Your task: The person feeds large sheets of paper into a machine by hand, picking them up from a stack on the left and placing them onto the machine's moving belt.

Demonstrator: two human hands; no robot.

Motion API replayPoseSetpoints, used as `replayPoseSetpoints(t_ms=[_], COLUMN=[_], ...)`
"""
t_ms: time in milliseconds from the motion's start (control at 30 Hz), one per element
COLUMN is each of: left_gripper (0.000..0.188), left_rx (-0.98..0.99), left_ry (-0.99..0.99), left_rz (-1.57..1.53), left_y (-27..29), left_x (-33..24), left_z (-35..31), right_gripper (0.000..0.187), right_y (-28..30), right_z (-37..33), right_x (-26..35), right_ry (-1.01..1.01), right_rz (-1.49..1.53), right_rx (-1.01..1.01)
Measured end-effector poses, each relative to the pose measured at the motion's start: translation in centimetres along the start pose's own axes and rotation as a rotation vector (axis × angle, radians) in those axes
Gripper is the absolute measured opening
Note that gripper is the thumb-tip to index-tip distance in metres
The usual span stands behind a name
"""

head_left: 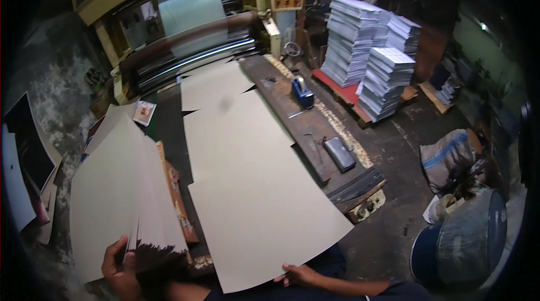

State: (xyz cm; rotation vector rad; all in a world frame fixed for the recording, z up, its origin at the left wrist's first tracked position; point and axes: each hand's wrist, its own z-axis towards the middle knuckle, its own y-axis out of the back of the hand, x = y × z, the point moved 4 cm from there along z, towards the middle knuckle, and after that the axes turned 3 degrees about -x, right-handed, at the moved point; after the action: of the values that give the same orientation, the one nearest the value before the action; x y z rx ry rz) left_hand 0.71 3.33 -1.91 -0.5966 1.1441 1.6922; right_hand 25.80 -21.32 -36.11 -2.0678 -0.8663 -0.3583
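Note:
At the lower left, my left hand (121,272) pinches the near corner of sheets on a tall stack of large cream-grey card sheets (107,188). The stack's near edges fan apart beside my fingers and look dark and ragged. My right hand (297,275) grips the near edge of another large card sheet (270,222), thumb on top and fingers partly hidden below. That sheet lies on the machine's long feed table (281,107), overlapping further sheets (225,104) that run up to the metal rollers (197,53).
On the table's right side are a blue tape dispenser (302,94) and a dark oblong case (339,153). Tall stacks of white paper (351,42) stand on pallets at the back right. A blue drum (467,239) and a striped sack (448,157) stand at right.

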Motion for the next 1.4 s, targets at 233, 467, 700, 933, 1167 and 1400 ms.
replayPoseSetpoints(t_ms=[233, 467, 700, 933, 1167, 1400], left_gripper=[0.038, 0.032, 0.035, 0.046, 0.045, 0.039], left_rx=[0.048, 0.056, 0.152, 0.006, -0.688, -0.566], left_ry=[0.035, 0.166, 0.223, 0.326, 0.178, -0.245], left_rz=[-0.07, -0.037, -0.034, 0.026, -0.223, 0.144], left_y=[1.4, 2.3, 3.9, 2.7, 3.9, 2.4], left_x=[1.5, 1.2, 3.9, 1.9, 1.8, 0.1], left_z=[1.0, 1.9, 2.7, 2.0, 2.0, -1.3], right_gripper=[0.064, 0.055, 0.053, 0.045, 0.061, 0.062], right_y=[0.6, -1.2, -2.9, -5.6, -6.0, -7.6], right_z=[1.3, 2.9, 5.5, 7.8, 5.7, 2.7], right_x=[-1.9, 1.6, 7.6, 9.3, 10.5, 15.3], right_ry=[-0.114, 0.02, 0.127, 0.315, 0.42, 0.428], right_rz=[0.041, 0.137, 0.145, 0.172, 0.243, 0.21], right_rx=[0.102, 0.098, 0.049, -0.133, -0.303, 0.132])
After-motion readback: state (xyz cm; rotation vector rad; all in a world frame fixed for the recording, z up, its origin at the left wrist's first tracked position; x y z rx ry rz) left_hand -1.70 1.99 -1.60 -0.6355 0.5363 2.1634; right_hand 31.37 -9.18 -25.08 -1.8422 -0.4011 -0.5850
